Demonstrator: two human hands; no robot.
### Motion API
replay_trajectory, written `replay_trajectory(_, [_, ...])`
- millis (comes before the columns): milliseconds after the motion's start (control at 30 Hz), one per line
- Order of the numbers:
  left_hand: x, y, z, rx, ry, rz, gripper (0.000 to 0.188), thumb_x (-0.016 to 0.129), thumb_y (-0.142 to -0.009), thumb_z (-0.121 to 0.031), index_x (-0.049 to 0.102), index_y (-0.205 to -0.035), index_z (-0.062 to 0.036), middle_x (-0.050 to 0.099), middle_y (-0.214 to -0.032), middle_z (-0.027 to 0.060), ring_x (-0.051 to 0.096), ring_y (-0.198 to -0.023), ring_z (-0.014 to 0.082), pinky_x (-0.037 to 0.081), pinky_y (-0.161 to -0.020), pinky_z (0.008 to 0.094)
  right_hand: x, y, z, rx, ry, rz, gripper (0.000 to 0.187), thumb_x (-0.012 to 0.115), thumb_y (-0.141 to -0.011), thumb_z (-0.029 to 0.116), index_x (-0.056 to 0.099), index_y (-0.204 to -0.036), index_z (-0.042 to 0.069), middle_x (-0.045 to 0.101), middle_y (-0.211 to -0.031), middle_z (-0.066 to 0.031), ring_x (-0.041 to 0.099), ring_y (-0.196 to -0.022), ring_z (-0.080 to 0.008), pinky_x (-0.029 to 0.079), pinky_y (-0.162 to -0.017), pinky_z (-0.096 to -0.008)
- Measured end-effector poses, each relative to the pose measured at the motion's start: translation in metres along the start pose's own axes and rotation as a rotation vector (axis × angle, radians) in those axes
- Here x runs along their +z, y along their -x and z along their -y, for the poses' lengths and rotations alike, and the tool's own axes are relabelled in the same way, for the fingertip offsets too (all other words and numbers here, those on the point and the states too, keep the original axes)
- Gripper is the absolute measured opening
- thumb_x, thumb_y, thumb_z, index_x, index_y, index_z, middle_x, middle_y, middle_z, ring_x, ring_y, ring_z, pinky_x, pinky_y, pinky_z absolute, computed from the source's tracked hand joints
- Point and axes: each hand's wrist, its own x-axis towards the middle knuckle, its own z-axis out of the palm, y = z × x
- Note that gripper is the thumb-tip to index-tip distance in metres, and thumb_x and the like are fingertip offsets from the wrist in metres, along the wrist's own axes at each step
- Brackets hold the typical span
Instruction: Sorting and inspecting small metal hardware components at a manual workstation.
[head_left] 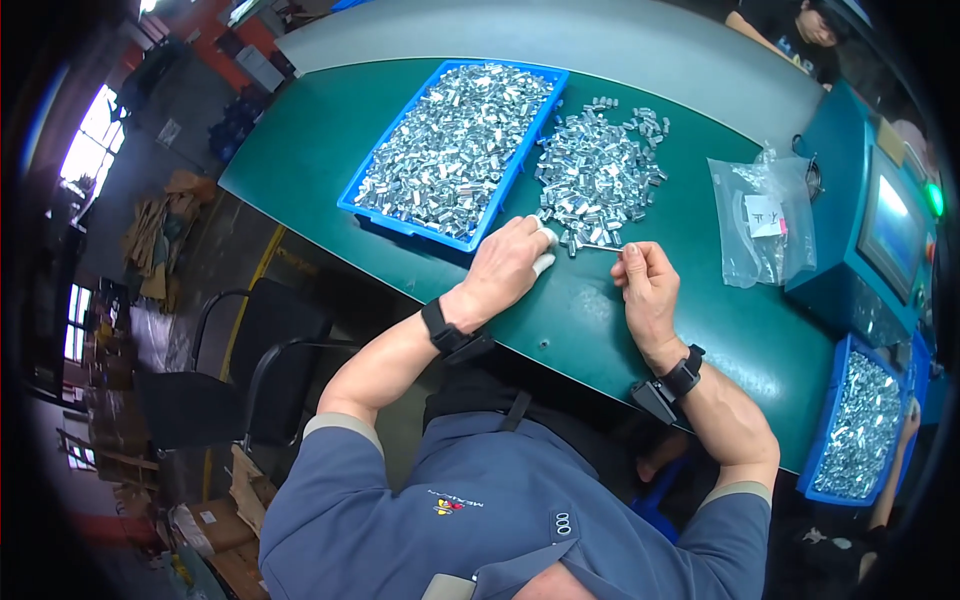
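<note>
My right hand (650, 290) pinches a thin metal rod (603, 247) that points left. At the rod's far tip is a small silver metal sleeve (572, 243); whether the rod enters it is too small to tell. My left hand (508, 262), with white covers on its fingertips, is curled closed beside the sleeve, at the near edge of a loose heap of silver metal sleeves (598, 170). What its fingers hold, if anything, is hidden. Left of the heap, a blue tray (487, 222) is filled with many similar metal parts.
Everything lies on a green-topped table (590, 320). A clear plastic bag (742, 250) with a white label lies at the right, beside a teal machine (850, 230) with a screen. Another blue tray of parts (815, 480) is at the lower right, with another person's hand (909, 420) near it. A black chair (215, 390) stands left.
</note>
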Motion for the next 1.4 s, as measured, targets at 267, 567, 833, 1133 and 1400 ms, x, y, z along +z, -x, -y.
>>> replay_trajectory(267, [-0.012, 0.015, 0.001, -0.005, 0.058, 0.061, 0.031, 0.079, -0.081, -0.007, 0.072, -0.111, -0.0064, 0.059, -0.09, 0.0098, 0.062, -0.089, 0.031, 0.051, -0.077, 0.0418, 0.0, 0.002, 0.001, 0.024, 0.095, 0.172, 0.021, 0.059, -0.107, 0.02, 0.064, -0.099, 0.001, 0.066, -0.08, -0.0012, 0.058, -0.071, -0.0071, 0.048, -0.066, -0.0227])
replay_trajectory(567, [-0.006, 0.017, -0.016, -0.096, 0.22, -0.03, 0.017, 0.078, -0.083, -0.005, 0.072, -0.099, -0.0042, 0.064, -0.095, 0.0108, 0.065, -0.089, 0.0315, 0.053, -0.077, 0.0413, 0.002, 0.004, 0.002, 0.025, 0.176, 0.208, 0.018, 0.062, -0.105, 0.017, 0.066, -0.1, 0.0, 0.068, -0.079, -0.002, 0.06, -0.072, -0.0072, 0.049, -0.067, -0.0235])
replay_trajectory(833, [0.003, 0.015, -0.025, -0.114, 0.382, -0.013, 0.018, 0.079, -0.085, -0.004, 0.069, -0.1, -0.0032, 0.064, -0.085, 0.0105, 0.062, -0.076, 0.0264, 0.05, -0.068, 0.0369, 0.003, 0.006, 0.012, -0.029, 0.305, 0.237, 0.022, 0.063, -0.105, 0.017, 0.068, -0.092, 0.0, 0.067, -0.074, -0.0026, 0.059, -0.068, -0.0075, 0.049, -0.062, -0.0249])
replay_trajectory(1133, [0.012, 0.007, -0.025, 0.056, 0.36, -0.087, 0.018, 0.079, -0.08, -0.001, 0.067, -0.093, -0.0032, 0.065, -0.086, 0.0104, 0.062, -0.082, 0.0317, 0.05, -0.073, 0.0408, 0.006, 0.009, 0.013, -0.017, 0.416, 0.318, 0.031, 0.065, -0.104, 0.02, 0.066, -0.08, 0.0, 0.064, -0.065, -0.0015, 0.058, -0.059, -0.0077, 0.045, -0.053, -0.0261])
replay_trajectory(1400, [0.004, 0.007, -0.026, 0.09, 0.304, -0.098, 0.02, 0.079, -0.08, -0.004, 0.065, -0.094, -0.0036, 0.064, -0.087, 0.0099, 0.061, -0.083, 0.0328, 0.051, -0.074, 0.0435, 0.006, 0.012, 0.012, 0.066, 0.276, 0.277, 0.029, 0.062, -0.106, 0.02, 0.067, -0.085, 0.0, 0.065, -0.069, -0.0013, 0.058, -0.062, -0.0072, 0.046, -0.057, -0.0242])
